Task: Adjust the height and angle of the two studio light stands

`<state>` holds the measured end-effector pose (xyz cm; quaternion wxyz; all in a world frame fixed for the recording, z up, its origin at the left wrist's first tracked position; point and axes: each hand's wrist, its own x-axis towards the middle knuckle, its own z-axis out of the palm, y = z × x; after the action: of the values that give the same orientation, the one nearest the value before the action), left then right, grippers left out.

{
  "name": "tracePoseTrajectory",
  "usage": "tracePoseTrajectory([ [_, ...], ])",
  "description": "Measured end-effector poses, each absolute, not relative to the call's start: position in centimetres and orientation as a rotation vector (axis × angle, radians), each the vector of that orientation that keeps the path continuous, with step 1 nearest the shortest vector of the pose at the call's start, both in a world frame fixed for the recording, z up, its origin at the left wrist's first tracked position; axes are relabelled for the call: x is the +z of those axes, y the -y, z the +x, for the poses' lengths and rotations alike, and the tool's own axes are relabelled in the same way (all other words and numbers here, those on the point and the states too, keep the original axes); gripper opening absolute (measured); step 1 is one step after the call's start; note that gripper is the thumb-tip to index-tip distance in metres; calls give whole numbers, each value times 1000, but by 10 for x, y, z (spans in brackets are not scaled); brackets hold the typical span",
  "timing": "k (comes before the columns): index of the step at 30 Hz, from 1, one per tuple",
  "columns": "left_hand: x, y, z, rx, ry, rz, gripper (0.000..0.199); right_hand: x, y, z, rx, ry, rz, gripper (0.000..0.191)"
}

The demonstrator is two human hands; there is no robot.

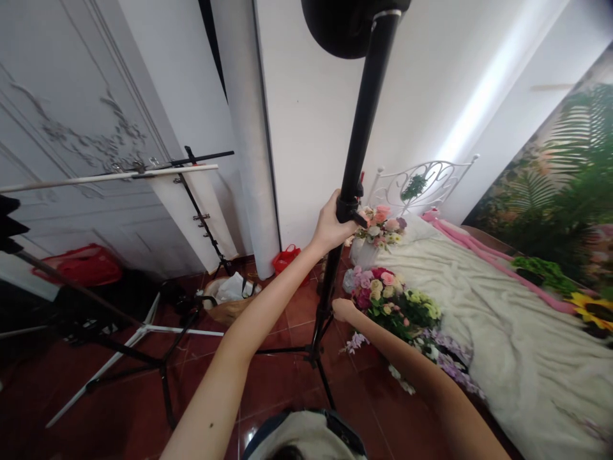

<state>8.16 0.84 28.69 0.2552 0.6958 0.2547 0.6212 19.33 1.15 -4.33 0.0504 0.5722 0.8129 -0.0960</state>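
Holding the black stand (356, 160) falls to my left hand (334, 225), whose fingers are wrapped around it at the collar (347, 209) with no visible gap. My right hand (343, 310) is lower, curled against the stand above the leg joint (313, 353); whether that grip has hold of anything I cannot tell, the fingertips being hidden. The stand appears to rest on the floor (282, 390), mid-scene, left of the bed (507, 345).

The dark fixture (352, 29) at the top puts weight high, so I judge tipping the chief risk, should either hand push sideways. If the collar were slackened without support above it, the upper section (371, 86) could drop and pinch the left hand.

Clearances are poor. One leg (282, 350) points left toward the white-legged stand (186, 331); a drag that way could snag the two. To the right, the flowers (378, 287) lie just beside the right hand and could be swept along by the forearm (407, 351) or caught under the base.
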Motion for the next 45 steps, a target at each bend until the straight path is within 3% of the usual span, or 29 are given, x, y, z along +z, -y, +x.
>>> tracePoseTrajectory([
  [5, 286, -8, 82, 1688, -700, 1884, 30, -51, 12, 193, -26, -2562, 1892, 23],
  [10, 286, -8, 83, 1690, -693, 1884, 29, -75, 20, 184, 225, -2664, 2225, 17],
  [14, 286, -9, 83, 1688, -702, 1881, 28, -79, 21, 185, 51, -2663, 2296, 14],
  [20, 287, -7, 82, 1704, -683, 1877, 28, -44, 13, 209, -504, -2642, 1809, 29],
  [28, 289, -4, 81, 1697, -704, 1874, 30, -2, -18, 216, -537, -2520, 1470, 28],
  [37, 287, -8, 82, 1678, -680, 1879, 29, -11, 17, 220, -316, -2654, 1738, 38],
  [45, 251, -4, 81, 1639, -713, 1868, 26, -65, 72, 204, -363, -2758, 2147, 76],
])
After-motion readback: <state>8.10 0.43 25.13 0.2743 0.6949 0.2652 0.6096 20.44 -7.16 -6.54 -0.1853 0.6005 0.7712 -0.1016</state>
